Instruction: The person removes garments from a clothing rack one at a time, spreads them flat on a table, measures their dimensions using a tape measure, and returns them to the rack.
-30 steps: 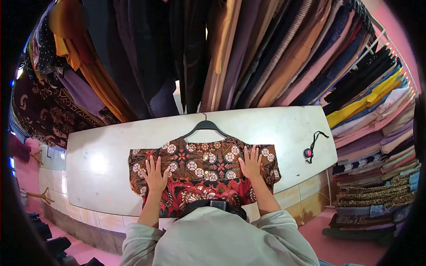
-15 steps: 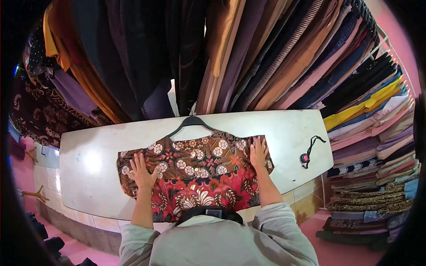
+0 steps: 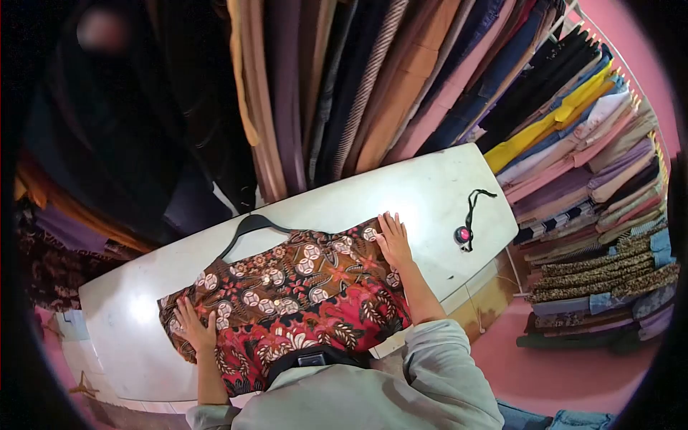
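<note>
Spread out on the white table (image 3: 437,186), left of its middle and close to the near edge: a brown and red patterned garment (image 3: 308,287), lower part hidden behind a grey-clad torso (image 3: 358,401). On the sleeve toward the table's left end, the left hand (image 3: 195,326), laid flat, fingers straight and well apart, gripping nothing visible. On the opposite sleeve, the right hand (image 3: 395,242), open, fingers straight with narrow gaps; cannot tell about any pinch of cloth beneath the palm. Reaching from the neckline toward the far edge, a black hanger (image 3: 249,223), partly covered by cloth, hook hard to make out against dark hanging clothes (image 3: 204,107), themselves cut off above. Near the far right corner, a black cord (image 3: 471,208) with a round pink-centred piece (image 3: 464,235), too small to identify. Much of the near edge hidden by body and garment.
</note>
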Motion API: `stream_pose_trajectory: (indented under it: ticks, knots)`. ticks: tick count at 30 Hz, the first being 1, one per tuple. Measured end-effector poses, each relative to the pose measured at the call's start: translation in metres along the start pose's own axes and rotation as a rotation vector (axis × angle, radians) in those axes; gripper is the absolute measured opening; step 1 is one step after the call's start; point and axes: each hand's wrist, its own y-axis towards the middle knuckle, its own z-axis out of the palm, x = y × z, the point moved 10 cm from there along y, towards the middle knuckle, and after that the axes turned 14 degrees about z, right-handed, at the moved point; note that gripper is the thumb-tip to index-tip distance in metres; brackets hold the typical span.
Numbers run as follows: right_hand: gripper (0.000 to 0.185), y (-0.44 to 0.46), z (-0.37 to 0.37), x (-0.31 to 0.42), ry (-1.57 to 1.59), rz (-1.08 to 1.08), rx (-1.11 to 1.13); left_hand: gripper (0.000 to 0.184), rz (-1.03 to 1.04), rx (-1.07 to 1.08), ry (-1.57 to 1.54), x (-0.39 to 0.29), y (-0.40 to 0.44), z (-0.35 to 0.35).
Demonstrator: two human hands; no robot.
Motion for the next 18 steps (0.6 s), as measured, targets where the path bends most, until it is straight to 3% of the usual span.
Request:
stream_pose_trajectory:
  ticks: [1,3,5,7,8,9,11,13,16,18]
  knots:
    - [0.052,0.002,0.000,-0.017,-0.006,0.011,0.003,0.081,-0.009,0.011,0.000,0.001,0.000,0.002]
    - [0.048,0.005,-0.028,-0.073,-0.078,0.145,-0.238,0.080,0.017,-0.034,-0.008,0.002,0.000,0.005]
    - [0.044,-0.007,-0.072,-0.147,0.102,0.499,-0.594,0.080,0.019,-0.025,-0.008,0.001,0.001,0.004]
    - [0.052,-0.013,-0.052,-0.280,0.122,0.661,-0.770,0.081,-0.010,0.022,-0.036,-0.003,0.001,-0.001]
    - [0.059,-0.015,-0.080,-0.250,-0.307,0.990,-0.439,0.081,-0.002,0.020,-0.040,-0.004,0.001,-0.004]
    - [0.061,-0.008,-0.061,-0.285,-0.401,0.816,-0.504,0.081,0.002,0.017,-0.043,-0.003,0.001,-0.004]
    - [0.064,0.001,-0.062,-0.294,-0.237,0.732,-0.319,0.082,0.022,-0.001,-0.068,-0.001,0.001,-0.004]
    - [0.060,-0.014,-0.091,-0.257,-0.238,0.935,-0.339,0.076,0.053,-0.057,-0.088,0.007,0.001,0.000]
    - [0.052,-0.022,-0.082,-0.273,-0.114,0.855,-0.331,0.068,-0.019,-0.072,-0.170,0.021,-0.002,0.003]
    - [0.045,-0.031,-0.090,-0.272,-0.276,0.898,-0.399,0.062,-0.021,-0.119,-0.215,0.029,-0.005,0.001]
